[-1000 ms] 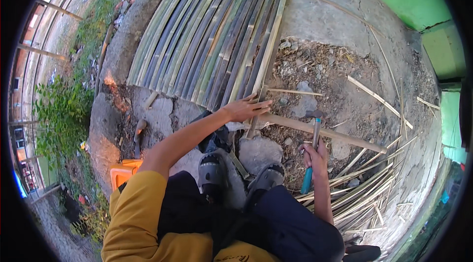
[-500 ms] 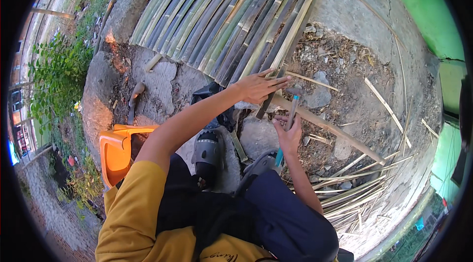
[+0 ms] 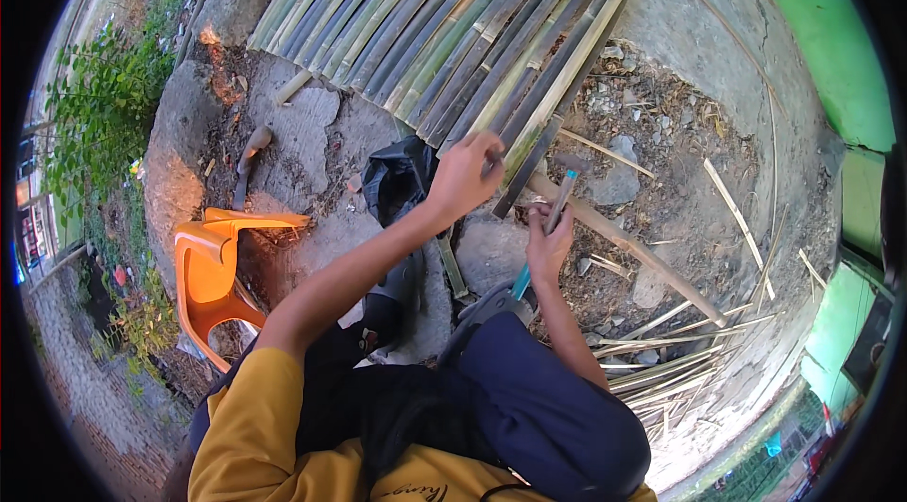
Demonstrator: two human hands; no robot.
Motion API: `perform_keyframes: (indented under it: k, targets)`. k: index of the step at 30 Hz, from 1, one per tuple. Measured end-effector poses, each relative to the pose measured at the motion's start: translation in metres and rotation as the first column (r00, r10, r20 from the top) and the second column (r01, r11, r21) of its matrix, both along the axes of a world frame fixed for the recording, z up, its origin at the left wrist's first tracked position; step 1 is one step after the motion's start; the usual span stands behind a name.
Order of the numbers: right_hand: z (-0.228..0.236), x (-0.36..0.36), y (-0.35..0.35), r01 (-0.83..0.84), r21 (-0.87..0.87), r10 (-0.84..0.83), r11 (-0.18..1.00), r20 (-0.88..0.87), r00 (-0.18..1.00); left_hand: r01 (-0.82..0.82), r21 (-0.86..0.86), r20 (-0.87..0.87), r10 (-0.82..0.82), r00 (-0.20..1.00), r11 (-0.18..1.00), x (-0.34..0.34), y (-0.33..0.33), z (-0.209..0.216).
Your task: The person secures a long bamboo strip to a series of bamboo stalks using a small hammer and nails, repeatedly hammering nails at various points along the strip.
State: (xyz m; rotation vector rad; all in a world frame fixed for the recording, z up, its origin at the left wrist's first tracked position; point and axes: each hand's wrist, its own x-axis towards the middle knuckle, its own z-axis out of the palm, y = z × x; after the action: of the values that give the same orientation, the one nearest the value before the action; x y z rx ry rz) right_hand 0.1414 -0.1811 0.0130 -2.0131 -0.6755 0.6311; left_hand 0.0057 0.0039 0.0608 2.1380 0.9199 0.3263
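Observation:
My right hand (image 3: 551, 247) is wrapped round a hammer (image 3: 521, 282) with a teal and grey handle, its dark head pointing away from me. My left hand (image 3: 465, 179) hovers at the near ends of the bamboo slats (image 3: 444, 39), its fingers curled in; whatever they hold, if anything, is hidden. The slats lie side by side in a panel of green and dark strips. A thick wooden pole (image 3: 628, 247) runs from beneath the panel's near right corner, just beyond my right hand. Below my left hand lies a black plastic bag (image 3: 392, 183).
An orange plastic chair (image 3: 213, 275) lies on the left, near a machete-like tool with a wooden handle (image 3: 255, 138). Thin bamboo strips (image 3: 661, 379) are piled at the lower right. Rubble and broken concrete cover the ground, and a green wall (image 3: 827, 39) stands at the right.
My left hand has lifted back from the edge slat and moved left, its spread fingers now curled in. The right hand keeps hold of the hammer in nearly the same place.

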Motion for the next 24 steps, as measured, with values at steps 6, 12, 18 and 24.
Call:
perform_keyframes:
  k: [6, 12, 18, 24]
  targets:
    - [0.032, 0.033, 0.054, -0.006, -0.053, 0.009, 0.999, 0.044, 0.999, -0.278, -0.818, -0.26, 0.107, 0.96, 0.505, -0.03, -0.069, -0.02]
    - [0.007, 0.063, 0.099, -0.174, -0.191, 0.214, 0.966, 0.216, 0.953, -0.096, -0.982, 0.032, 0.634, 0.773, 0.166, -0.016, -0.105, -0.058]
    - [0.013, 0.076, 0.101, -0.007, -0.044, -0.002, 0.999, -0.191, 0.982, -0.111, -0.96, 0.097, 0.675, 0.731, 0.258, 0.01, -0.103, -0.042]
    - [-0.003, 0.086, 0.117, -0.032, -0.028, 0.025, 0.999, -0.228, 0.973, -0.185, -0.974, -0.016, 0.775, 0.632, 0.132, 0.027, -0.094, -0.045]
